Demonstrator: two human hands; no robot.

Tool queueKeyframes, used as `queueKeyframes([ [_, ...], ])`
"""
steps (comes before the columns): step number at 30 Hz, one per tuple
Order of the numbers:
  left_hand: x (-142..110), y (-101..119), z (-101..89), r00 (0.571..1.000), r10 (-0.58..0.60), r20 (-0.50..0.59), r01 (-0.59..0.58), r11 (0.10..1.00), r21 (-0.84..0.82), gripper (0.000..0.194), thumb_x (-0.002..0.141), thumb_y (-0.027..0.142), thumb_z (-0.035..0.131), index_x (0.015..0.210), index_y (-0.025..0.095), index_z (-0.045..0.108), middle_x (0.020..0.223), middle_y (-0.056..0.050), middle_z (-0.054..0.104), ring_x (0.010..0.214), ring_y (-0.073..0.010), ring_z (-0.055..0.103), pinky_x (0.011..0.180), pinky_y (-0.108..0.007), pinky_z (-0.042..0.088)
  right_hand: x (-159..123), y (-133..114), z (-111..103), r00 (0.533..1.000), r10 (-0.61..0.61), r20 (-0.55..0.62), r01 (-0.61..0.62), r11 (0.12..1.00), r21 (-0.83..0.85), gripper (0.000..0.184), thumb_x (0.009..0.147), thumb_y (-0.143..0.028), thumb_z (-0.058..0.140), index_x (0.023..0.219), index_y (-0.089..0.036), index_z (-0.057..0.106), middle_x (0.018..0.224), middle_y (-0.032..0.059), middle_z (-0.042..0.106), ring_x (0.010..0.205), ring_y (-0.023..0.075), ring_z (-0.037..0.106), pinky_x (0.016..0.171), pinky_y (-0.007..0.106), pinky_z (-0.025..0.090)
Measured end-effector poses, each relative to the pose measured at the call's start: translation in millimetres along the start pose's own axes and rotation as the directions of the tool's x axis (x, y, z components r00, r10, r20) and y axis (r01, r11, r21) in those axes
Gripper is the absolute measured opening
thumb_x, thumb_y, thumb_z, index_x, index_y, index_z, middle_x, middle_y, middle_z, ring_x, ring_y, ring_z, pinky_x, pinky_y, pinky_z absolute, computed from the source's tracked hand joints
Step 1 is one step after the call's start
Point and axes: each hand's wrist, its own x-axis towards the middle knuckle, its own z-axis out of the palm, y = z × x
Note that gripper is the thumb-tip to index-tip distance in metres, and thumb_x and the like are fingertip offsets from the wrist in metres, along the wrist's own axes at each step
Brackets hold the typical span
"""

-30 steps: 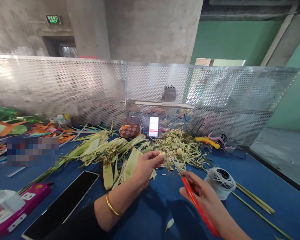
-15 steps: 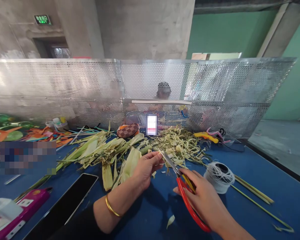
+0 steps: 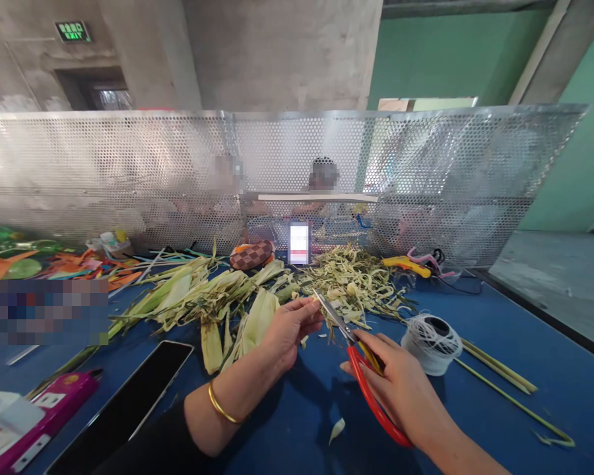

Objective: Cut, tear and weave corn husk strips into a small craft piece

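Finding: the red-handled scissors (image 3: 337, 322) had come in toward my left hand (image 3: 284, 333), so that their tips stood right at the small pale piece (image 3: 316, 300) pinched there. That put the cutting edges in reach of the piece, and close to my skin. I could not tell whether they touched it. My left thumb and fingers were closed on the piece; my right hand (image 3: 406, 382) was wrapped about the handles.

Clearances: the shredded heap (image 3: 361, 287) lay just behind the blades, with the perforated panel (image 3: 178, 165) beyond. The broad husks (image 3: 260, 320) crowded my left wrist, and the spool of twine (image 3: 428, 353) sat near my right knuckles. I judged the best room for moving to be toward me, over the blue tabletop (image 3: 287, 429) between my forearms, where a pale scrap (image 3: 336, 430) rested.
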Motion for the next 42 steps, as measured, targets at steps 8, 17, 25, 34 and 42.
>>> queueKeyframes([
  [8, 0, 1, 1.3, 1.0, 0.006, -0.009, -0.005, 0.999, 0.042, 0.009, 0.069, 0.017, 0.072, 0.071, 0.013, 0.064, 0.061, 0.0, 0.063, 0.055, -0.0079, 0.061, 0.061, -0.02, 0.05, 3, 12, 7, 0.998, 0.032, -0.061, -0.03, 0.999, 0.038, 0.04, 0.073, -0.047, 0.063, 0.103, -0.02, 0.067, 0.087, 0.0054, 0.068, 0.076, 0.0227, 0.064, 0.068, 0.032, 0.053],
  [17, -6, 4, 3.2, 0.992, 0.02, 0.121, -0.026, 0.998, 0.055, 0.022, 0.067, 0.022, 0.074, 0.077, 0.016, 0.056, 0.078, -0.006, 0.07, 0.071, -0.0174, 0.069, 0.065, -0.024, 0.052, 10, 19, 3, 0.993, 0.076, -0.088, -0.043, 0.942, 0.331, 0.05, 0.069, -0.05, 0.067, 0.105, -0.016, 0.062, 0.075, 0.0033, 0.066, 0.069, 0.0171, 0.063, 0.065, 0.026, 0.052],
  [25, 0, 4, 0.5, 0.993, 0.089, 0.073, -0.098, 0.988, 0.119, 0.022, 0.061, 0.021, 0.077, 0.076, 0.016, 0.062, 0.065, 0.002, 0.063, 0.052, -0.0051, 0.055, 0.059, -0.019, 0.047, 8, 12, -8, 0.994, 0.042, -0.097, -0.028, 0.989, 0.145, 0.049, 0.072, -0.049, 0.064, 0.11, -0.019, 0.06, 0.087, 0.0051, 0.067, 0.078, 0.0207, 0.064, 0.072, 0.032, 0.053],
  [34, 1, 2, -3.0, 0.995, 0.091, 0.05, -0.098, 0.983, 0.154, 0.014, 0.062, 0.02, 0.074, 0.075, 0.018, 0.069, 0.069, 0.001, 0.065, 0.065, -0.0083, 0.061, 0.065, -0.018, 0.047, 8, 4, -19, 0.994, 0.007, -0.105, -0.022, 0.99, -0.142, 0.047, 0.075, -0.049, 0.062, 0.115, -0.024, 0.059, 0.106, 0.0077, 0.064, 0.082, 0.0234, 0.065, 0.073, 0.036, 0.054],
  [42, 2, 4, 0.7, 0.965, 0.228, 0.129, -0.25, 0.949, 0.192, 0.02, 0.061, 0.02, 0.074, 0.076, 0.019, 0.061, 0.056, 0.006, 0.058, 0.052, -0.0096, 0.058, 0.068, -0.028, 0.052, 7, 3, -24, 0.996, -0.064, -0.063, 0.043, 0.956, -0.292, 0.047, 0.076, -0.049, 0.061, 0.117, -0.027, 0.059, 0.103, 0.0069, 0.064, 0.075, 0.0218, 0.065, 0.062, 0.033, 0.053],
])
